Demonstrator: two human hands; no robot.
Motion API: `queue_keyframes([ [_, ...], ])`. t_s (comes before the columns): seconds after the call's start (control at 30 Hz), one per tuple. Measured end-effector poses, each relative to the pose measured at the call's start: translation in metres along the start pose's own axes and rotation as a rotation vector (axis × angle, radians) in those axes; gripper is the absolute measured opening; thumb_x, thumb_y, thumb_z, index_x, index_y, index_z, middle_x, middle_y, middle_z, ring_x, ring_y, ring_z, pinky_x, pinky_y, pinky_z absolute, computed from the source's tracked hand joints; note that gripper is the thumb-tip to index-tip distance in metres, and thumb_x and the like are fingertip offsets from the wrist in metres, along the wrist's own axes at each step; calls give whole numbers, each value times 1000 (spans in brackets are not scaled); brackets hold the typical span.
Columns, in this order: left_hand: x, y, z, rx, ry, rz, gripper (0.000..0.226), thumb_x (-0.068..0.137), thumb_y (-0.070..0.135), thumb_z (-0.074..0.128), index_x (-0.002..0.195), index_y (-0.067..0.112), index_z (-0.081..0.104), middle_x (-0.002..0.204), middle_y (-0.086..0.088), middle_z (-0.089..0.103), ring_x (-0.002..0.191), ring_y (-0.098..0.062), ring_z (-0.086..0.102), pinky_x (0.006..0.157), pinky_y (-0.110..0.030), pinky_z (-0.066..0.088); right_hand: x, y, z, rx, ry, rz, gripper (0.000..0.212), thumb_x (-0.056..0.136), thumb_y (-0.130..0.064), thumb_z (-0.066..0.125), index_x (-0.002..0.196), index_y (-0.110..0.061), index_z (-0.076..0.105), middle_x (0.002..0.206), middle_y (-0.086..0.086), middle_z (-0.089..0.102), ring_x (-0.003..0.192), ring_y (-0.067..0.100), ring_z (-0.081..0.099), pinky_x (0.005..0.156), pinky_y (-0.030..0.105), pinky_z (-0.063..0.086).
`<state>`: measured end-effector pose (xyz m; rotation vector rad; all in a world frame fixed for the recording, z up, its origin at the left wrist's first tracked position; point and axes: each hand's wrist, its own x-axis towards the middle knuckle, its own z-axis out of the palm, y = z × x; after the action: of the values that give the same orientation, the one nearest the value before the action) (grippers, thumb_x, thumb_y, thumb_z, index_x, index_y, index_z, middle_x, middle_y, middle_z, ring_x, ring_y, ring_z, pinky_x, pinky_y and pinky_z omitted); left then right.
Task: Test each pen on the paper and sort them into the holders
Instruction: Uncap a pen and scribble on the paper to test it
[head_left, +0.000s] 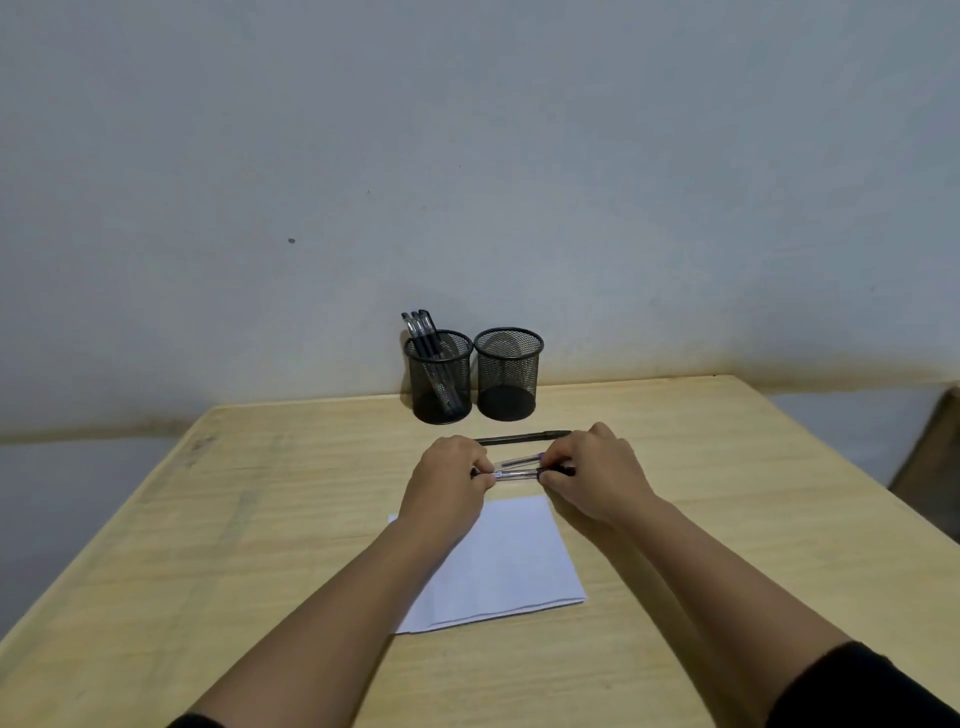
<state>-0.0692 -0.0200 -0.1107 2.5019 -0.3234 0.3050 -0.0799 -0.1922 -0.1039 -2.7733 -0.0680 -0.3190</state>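
A clear-barrelled pen (514, 473) lies crosswise just beyond the white paper (501, 566). My left hand (449, 480) pinches its left end and my right hand (597, 475) pinches its right end with the dark cap. A second clear pen (519, 460) lies right behind it, and a black pen (522, 438) lies farther back. Two black mesh holders stand near the wall: the left holder (440, 387) has several pens in it, the right holder (508, 376) shows none.
The pale wooden table (260, 519) ends at a grey wall behind the holders. Its left and right edges slant away towards me. A brown object (930, 452) sits beyond the right edge.
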Motion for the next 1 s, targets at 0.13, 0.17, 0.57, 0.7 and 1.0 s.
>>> queue_keyframes([
  [0.13, 2, 2, 0, 0, 20, -11, 11, 85, 17, 64, 90, 13, 73, 103, -1, 65, 93, -15, 57, 80, -26, 44, 3, 2, -8, 21, -30, 11, 10, 79, -39, 63, 85, -32, 67, 80, -13, 65, 98, 16, 49, 87, 35, 34],
  [0.17, 2, 1, 0, -10, 28, -18, 11, 85, 17, 64, 90, 13, 73, 103, -1, 65, 94, -15, 57, 80, -26, 44, 4, 1, -12, 74, -38, 7, 6, 78, -37, 65, 81, -31, 67, 74, -14, 63, 93, 15, 54, 88, 35, 37],
  [0.57, 7, 29, -49, -585, 240, -70, 13, 85, 29, 64, 95, 26, 71, 87, 13, 68, 84, -11, 64, 69, -7, 46, 6, -45, -41, 1181, 168, -6, 49, 74, 7, 70, 102, -20, 41, 76, 6, 64, 64, 17, 61, 66, 24, 51],
  [0.7, 10, 35, -65, -665, 243, -14, 23, 84, 28, 66, 107, 25, 68, 88, 14, 67, 86, 3, 62, 75, -5, 45, 5, -59, -37, 1163, 147, -34, 47, 74, 5, 70, 105, -15, 41, 79, 4, 69, 73, 22, 61, 71, 32, 50],
  [1.0, 7, 6, -78, -1081, 236, -277, 16, 88, 13, 60, 103, 15, 65, 84, 2, 67, 78, -9, 63, 73, -17, 51, -1, -70, -37, 1007, -69, -180, 27, 77, -6, 73, 99, -13, 59, 71, 6, 61, 62, 14, 54, 60, 21, 46],
])
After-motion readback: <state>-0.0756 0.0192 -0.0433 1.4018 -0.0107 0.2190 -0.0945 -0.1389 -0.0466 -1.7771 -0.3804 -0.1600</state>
